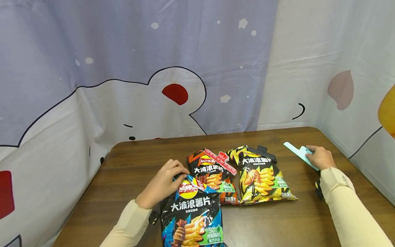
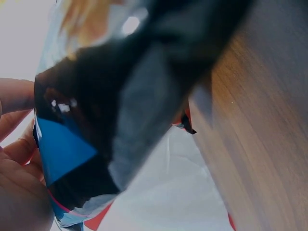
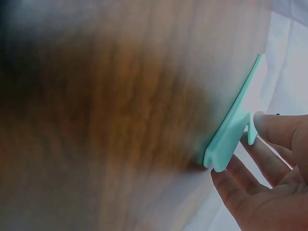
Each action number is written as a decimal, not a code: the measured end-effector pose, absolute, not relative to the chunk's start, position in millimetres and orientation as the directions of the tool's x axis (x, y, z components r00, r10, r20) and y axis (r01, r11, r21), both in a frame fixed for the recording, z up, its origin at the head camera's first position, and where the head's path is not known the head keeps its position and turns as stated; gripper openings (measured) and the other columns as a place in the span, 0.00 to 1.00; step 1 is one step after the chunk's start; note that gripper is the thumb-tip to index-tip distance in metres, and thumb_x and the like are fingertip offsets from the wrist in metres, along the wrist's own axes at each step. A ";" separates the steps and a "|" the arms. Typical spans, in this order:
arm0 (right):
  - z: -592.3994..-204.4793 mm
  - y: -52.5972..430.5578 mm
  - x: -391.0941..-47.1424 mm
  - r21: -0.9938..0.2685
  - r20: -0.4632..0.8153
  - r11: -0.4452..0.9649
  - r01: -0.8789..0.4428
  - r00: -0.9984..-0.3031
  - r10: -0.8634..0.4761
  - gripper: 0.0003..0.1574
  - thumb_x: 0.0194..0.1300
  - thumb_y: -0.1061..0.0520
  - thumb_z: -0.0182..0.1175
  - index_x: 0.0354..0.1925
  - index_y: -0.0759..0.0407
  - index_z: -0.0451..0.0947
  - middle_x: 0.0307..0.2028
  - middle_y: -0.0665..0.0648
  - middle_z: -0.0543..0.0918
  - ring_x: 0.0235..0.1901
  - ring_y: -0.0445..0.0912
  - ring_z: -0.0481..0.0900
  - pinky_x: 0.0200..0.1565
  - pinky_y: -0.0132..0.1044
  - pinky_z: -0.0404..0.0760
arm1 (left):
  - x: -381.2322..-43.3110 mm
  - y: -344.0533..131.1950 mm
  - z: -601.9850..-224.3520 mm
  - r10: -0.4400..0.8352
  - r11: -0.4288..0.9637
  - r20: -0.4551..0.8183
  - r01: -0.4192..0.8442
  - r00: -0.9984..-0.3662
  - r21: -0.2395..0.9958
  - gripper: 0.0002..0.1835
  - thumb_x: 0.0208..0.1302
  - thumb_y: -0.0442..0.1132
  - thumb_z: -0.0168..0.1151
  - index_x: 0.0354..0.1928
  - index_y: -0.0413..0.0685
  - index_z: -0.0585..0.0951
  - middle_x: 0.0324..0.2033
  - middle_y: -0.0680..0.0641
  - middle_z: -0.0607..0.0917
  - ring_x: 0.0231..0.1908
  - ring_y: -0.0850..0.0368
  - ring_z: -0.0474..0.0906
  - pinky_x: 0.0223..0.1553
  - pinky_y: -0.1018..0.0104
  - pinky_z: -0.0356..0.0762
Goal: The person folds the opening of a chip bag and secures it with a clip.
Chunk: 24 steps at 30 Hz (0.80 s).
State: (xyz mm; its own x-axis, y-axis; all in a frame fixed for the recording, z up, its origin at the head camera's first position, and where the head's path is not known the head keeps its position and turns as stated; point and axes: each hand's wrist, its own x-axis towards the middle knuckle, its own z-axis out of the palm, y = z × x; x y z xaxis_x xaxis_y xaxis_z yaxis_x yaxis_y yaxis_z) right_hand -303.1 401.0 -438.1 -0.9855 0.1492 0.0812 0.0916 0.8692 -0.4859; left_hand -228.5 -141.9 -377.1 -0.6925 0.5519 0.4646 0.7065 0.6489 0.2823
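Observation:
My left hand (image 1: 166,183) pinches the folded top corner of a black and blue chip bag (image 1: 192,219), which stands nearest to me. In the left wrist view that bag (image 2: 72,159) fills much of the picture, with the fingers (image 2: 19,96) along its edge. At the right of the table, my right hand (image 1: 321,157) grips a light teal bag clip (image 1: 297,152) by its handle. The right wrist view has the thumb and fingers about the handle of the clip (image 3: 236,130), whose long bar is at or just above the wood; contact cannot be told.
Behind the blue bag lies an orange and black chip bag (image 1: 213,178) with a red ruler-like clip (image 1: 220,160) across its top. Beside it is a yellow and black chip bag (image 1: 262,180) with a black clip (image 1: 262,153). A printed curtain (image 1: 231,68) hangs behind the wooden table (image 1: 132,161).

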 end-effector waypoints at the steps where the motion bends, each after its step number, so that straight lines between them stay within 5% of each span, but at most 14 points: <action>1: -437.9 400.4 -302.9 -0.486 0.082 0.869 0.092 -0.985 0.150 0.30 0.65 0.60 0.54 0.62 0.75 0.65 0.56 0.82 0.67 0.52 0.81 0.63 0.51 0.67 0.67 | -228.5 -142.1 -377.1 0.551 0.649 0.465 0.706 -0.693 0.283 0.06 0.61 0.32 0.65 0.37 0.50 0.86 0.34 0.56 0.78 0.35 0.65 0.66 0.33 0.74 0.70; 24: -436.8 396.3 -304.0 -0.507 0.078 0.858 0.078 -0.988 0.136 0.24 0.63 0.58 0.59 0.49 0.78 0.74 0.49 0.79 0.76 0.48 0.75 0.70 0.45 0.60 0.72 | -227.6 -142.5 -376.6 0.554 0.648 0.460 0.706 -0.694 0.285 0.05 0.62 0.33 0.65 0.38 0.50 0.86 0.34 0.56 0.78 0.35 0.65 0.65 0.33 0.74 0.69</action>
